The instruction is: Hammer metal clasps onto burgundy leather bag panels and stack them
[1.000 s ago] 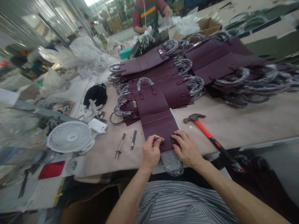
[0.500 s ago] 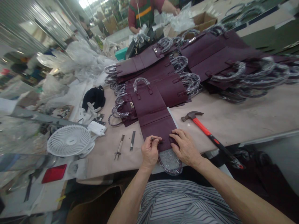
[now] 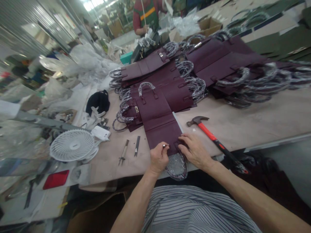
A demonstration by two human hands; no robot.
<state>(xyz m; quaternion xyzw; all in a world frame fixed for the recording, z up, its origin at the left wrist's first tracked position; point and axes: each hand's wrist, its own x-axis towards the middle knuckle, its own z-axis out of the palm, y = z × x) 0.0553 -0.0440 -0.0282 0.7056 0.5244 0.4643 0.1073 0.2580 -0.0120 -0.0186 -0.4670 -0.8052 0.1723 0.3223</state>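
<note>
A maroon leather bag panel [image 3: 161, 132], unfolded with handles at both ends, extends to the near table edge. My left hand [image 3: 159, 158] is closed in a pinch on a small metal piece [image 3: 164, 146], just above the panel's lower part; its exact kind is too small to tell. My right hand [image 3: 194, 152] rests on the panel's right edge beside a handle tab [image 3: 176, 147], fingers bent and apart. Below both hands hangs a plastic-wrapped handle [image 3: 178, 177]. A claw hammer [image 3: 211, 136] with a red and black grip lies right of my right hand.
Left of the panel lie a two-pronged punch [image 3: 124, 153] and a dark flat tool [image 3: 137, 146]. A white fan [image 3: 73, 145] and red tray [image 3: 56, 179] stand farther left. Stacked maroon bags [image 3: 155, 74] cover the table's back; a person [image 3: 147, 16] works beyond.
My left hand has turned slightly, and the metal end of the piece it pinches now shows. My right fingers have shifted off the handle tab, exposing it. The view has moved a little.
</note>
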